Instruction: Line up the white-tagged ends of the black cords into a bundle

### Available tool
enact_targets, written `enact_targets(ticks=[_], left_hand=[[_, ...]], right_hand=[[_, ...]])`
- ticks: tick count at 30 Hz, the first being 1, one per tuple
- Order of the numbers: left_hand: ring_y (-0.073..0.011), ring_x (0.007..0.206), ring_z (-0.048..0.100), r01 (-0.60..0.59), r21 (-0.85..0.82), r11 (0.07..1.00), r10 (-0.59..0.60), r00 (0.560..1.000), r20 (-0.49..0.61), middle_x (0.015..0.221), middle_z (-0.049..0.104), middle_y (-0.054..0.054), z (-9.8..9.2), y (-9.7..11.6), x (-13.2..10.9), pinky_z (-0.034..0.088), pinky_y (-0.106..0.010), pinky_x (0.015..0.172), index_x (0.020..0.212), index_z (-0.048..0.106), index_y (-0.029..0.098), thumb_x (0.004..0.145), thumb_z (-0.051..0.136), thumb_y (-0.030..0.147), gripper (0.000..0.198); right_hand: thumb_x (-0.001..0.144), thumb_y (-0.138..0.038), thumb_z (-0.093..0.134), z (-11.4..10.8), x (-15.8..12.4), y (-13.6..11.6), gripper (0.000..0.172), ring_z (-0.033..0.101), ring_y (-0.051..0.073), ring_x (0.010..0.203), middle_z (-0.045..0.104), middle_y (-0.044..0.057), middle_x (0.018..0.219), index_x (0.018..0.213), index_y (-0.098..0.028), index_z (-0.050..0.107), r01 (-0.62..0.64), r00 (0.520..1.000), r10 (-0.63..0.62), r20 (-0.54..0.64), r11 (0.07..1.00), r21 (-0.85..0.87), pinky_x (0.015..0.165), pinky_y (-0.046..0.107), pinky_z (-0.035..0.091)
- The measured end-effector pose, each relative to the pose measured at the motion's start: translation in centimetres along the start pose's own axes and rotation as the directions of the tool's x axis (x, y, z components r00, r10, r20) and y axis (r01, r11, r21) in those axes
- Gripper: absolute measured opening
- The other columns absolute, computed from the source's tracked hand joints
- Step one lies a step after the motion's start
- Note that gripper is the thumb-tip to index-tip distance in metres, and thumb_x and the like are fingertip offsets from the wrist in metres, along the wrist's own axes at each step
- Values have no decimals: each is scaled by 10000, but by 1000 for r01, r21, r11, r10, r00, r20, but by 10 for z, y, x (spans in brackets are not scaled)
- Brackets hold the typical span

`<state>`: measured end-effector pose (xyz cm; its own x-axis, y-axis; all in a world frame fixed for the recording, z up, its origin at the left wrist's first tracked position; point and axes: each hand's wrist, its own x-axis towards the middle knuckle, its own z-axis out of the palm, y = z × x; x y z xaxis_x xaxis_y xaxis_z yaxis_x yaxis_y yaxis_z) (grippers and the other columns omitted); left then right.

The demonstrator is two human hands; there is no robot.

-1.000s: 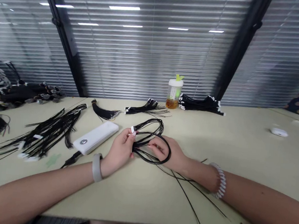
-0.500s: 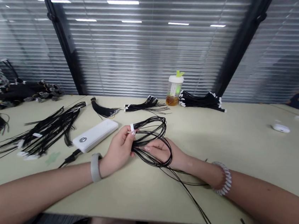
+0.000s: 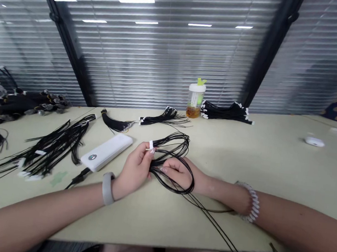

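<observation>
A bundle of thin black cords (image 3: 175,142) is coiled into loops on the beige table (image 3: 272,165) in front of me. My left hand (image 3: 135,170) pinches the bundle's white-tagged end between thumb and fingers. My right hand (image 3: 183,173) lies inside the loops with its fingers curled round the strands, and the cords wrap over its back. Loose cord tails (image 3: 214,229) run from my right wrist towards the table's near edge.
A white power bank (image 3: 105,152) with a cable lies left of my hands. Spread black cord bundles (image 3: 55,142) lie further left, more bundles (image 3: 163,119) and a stacked pile (image 3: 225,112) at the back beside a clear bottle (image 3: 195,100). A small white case (image 3: 314,141) sits right.
My right hand has drawn the cords round into another loop, and the trailing tails have been pulled in across the table. My left hand has kept its pinch on the tagged end.
</observation>
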<state>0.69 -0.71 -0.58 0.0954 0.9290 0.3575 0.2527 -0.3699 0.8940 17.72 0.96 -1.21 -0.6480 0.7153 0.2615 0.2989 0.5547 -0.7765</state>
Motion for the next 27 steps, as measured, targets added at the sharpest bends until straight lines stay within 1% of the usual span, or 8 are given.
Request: enact_targets(ticks=[8, 11, 14, 18, 20, 23, 25, 27], left_hand=[[-46, 358, 381, 45, 7, 999, -45, 999, 7, 633, 414, 59, 0, 2, 3, 338, -171, 312, 834, 465, 188, 881, 409, 363, 190], [-45, 360, 367, 78, 10, 997, -78, 997, 12, 611, 381, 67, 0, 4, 3, 340, -168, 315, 793, 445, 189, 878, 419, 386, 217], [-53, 375, 366, 130, -21, 991, -130, 991, 16, 612, 351, 72, -1, 4, 3, 362, -177, 321, 770, 424, 195, 873, 425, 411, 239], [-58, 418, 364, 152, -84, 985, -151, 988, 13, 624, 340, 67, -3, -1, 6, 369, -174, 345, 729, 395, 197, 867, 436, 428, 272], [-60, 434, 354, 161, -113, 980, -162, 987, 1, 629, 347, 62, -4, -4, 7, 353, -170, 346, 738, 414, 191, 861, 444, 434, 273], [-63, 448, 338, 185, -135, 973, -188, 982, -7, 628, 358, 55, -4, -4, 8, 337, -166, 344, 748, 439, 181, 852, 456, 440, 279], [-61, 445, 324, 200, -128, 971, -202, 979, -3, 615, 349, 56, -3, -3, 9, 330, -165, 341, 732, 439, 176, 849, 460, 449, 297], [-61, 445, 319, 217, -123, 968, -217, 976, 7, 608, 344, 56, -3, -2, 8, 329, -166, 340, 727, 442, 173, 841, 468, 462, 312]], right_hand=[[710, -106, 477, 2, -4, -1, 97, 366, 62, 488, 475, -60, 535, 647, -162, 525, 65, 992, -91, -87, 963, -263, 478, 188, 269], [730, -132, 484, -7, -4, -3, 122, 446, 83, 556, 553, -27, 620, 649, -164, 569, 96, 985, -149, -86, 889, -448, 525, 201, 300], [763, -209, 515, -23, -2, -6, 124, 511, 134, 664, 604, 23, 715, 680, -165, 596, 56, 963, -201, -177, 795, -603, 573, 233, 319], [817, -269, 504, -45, 2, -4, 215, 512, 136, 587, 619, 23, 622, 676, -176, 638, 42, 936, -285, -206, 672, -740, 567, 270, 289], [814, -260, 515, -54, 4, -1, 201, 500, 122, 541, 614, 3, 580, 705, -199, 673, -23, 906, -296, -303, 680, -733, 556, 269, 286], [773, -216, 549, -64, 6, 0, 148, 474, 104, 485, 566, -28, 500, 775, -219, 697, -125, 817, -269, -510, 780, -613, 544, 255, 322], [759, -190, 554, -68, 7, -3, 147, 511, 109, 522, 594, -15, 557, 803, -201, 694, -54, 757, -276, -592, 877, -478, 555, 253, 377], [759, -190, 566, -70, 8, -8, 153, 594, 146, 735, 660, 40, 821, 860, -185, 680, 110, 705, -268, -657, 956, -272, 643, 262, 453]])
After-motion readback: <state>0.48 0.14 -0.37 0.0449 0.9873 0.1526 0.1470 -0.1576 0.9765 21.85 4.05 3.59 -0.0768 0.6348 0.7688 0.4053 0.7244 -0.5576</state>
